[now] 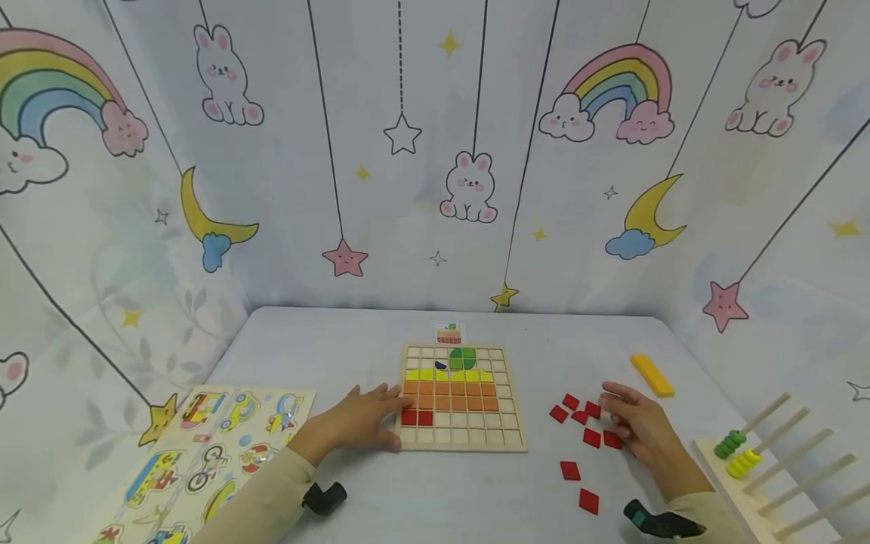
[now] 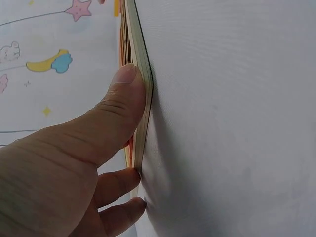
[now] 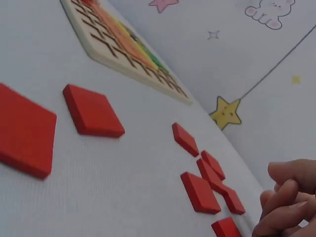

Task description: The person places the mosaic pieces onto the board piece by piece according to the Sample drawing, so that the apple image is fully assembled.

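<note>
My left hand (image 1: 363, 417) rests against the left side of a wooden grid board (image 1: 469, 438), its fingers fairly straight. In the left wrist view the thumb (image 2: 126, 98) presses the board's edge near a corner, and two fingertips touch that edge further along. Green, blue, yellow and orange pieces fill parts of the grid; two red tiles (image 1: 417, 418) lie at the left of a lower row. My right hand (image 1: 642, 423) hovers by several loose red square tiles (image 1: 592, 437), fingers loosely bent. In the right wrist view no piece shows between its fingers (image 3: 284, 212).
A small picture card (image 1: 450, 333) stands behind the board. On the right are a yellow block (image 1: 652, 375) and a peg rack (image 1: 754, 491) with green and yellow beads. A vehicle puzzle board (image 1: 197, 453) lies on the left. Printed cloth surrounds the white table.
</note>
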The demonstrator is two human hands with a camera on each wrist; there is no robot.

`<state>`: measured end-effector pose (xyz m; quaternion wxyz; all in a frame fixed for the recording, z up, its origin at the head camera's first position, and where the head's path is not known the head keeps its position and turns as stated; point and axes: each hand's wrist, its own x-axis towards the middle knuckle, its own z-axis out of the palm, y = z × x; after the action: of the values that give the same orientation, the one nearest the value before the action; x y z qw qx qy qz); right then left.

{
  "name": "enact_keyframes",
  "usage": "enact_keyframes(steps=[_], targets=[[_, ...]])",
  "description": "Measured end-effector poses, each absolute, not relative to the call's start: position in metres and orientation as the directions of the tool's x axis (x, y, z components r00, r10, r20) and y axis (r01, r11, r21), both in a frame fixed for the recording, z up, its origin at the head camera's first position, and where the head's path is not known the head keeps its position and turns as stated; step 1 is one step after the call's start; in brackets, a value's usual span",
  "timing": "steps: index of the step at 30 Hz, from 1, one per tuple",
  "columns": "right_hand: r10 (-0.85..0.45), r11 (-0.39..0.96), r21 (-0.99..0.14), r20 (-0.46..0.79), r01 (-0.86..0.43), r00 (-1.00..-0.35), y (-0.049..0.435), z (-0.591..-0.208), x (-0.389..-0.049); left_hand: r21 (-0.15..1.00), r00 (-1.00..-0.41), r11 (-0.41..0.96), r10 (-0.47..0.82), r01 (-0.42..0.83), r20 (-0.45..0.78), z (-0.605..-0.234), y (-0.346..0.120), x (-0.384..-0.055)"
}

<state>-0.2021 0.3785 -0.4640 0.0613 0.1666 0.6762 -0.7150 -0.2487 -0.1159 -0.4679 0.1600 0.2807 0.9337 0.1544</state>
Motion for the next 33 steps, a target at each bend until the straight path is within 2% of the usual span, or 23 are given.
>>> enact_keyframes(steps=[3,10,17,23,26,29,33], targets=[[0.169,0.095,-0.922,-0.357,0.375,-0.919,0.384,-0.466,-0.202,0.384,-0.791,0.794,0.573,0.470,-0.216,-0.469,-0.117,-0.249],[0.222,0.428,-0.827,-0.296,0.366,-0.929,0.375,-0.467,-0.208,0.379,-0.791,0.794,0.574,0.475,-0.211,-0.469,-0.116,-0.248],[0.219,0.579,-0.735,-0.275,0.351,-0.936,0.369,-0.466,-0.213,0.378,-0.786,0.786,0.585,0.488,-0.202,-0.469,-0.116,-0.248],[0.238,0.613,-0.700,-0.278,0.366,-0.931,0.367,-0.465,-0.213,0.373,-0.783,0.785,0.589,0.495,-0.201,-0.470,-0.117,-0.249],[0.224,0.582,-0.725,-0.292,0.368,-0.930,0.370,-0.464,-0.212,0.371,-0.786,0.788,0.585,0.492,-0.200,-0.469,-0.118,-0.250],[0.206,0.479,-0.789,-0.325,0.384,-0.923,0.373,-0.462,-0.212,0.371,-0.786,0.789,0.584,0.490,-0.204,-0.469,-0.118,-0.250],[0.183,0.250,-0.882,-0.363,0.400,-0.914,0.372,-0.455,-0.212,0.364,-0.785,0.790,0.584,0.493,-0.205,-0.469,-0.118,-0.249]])
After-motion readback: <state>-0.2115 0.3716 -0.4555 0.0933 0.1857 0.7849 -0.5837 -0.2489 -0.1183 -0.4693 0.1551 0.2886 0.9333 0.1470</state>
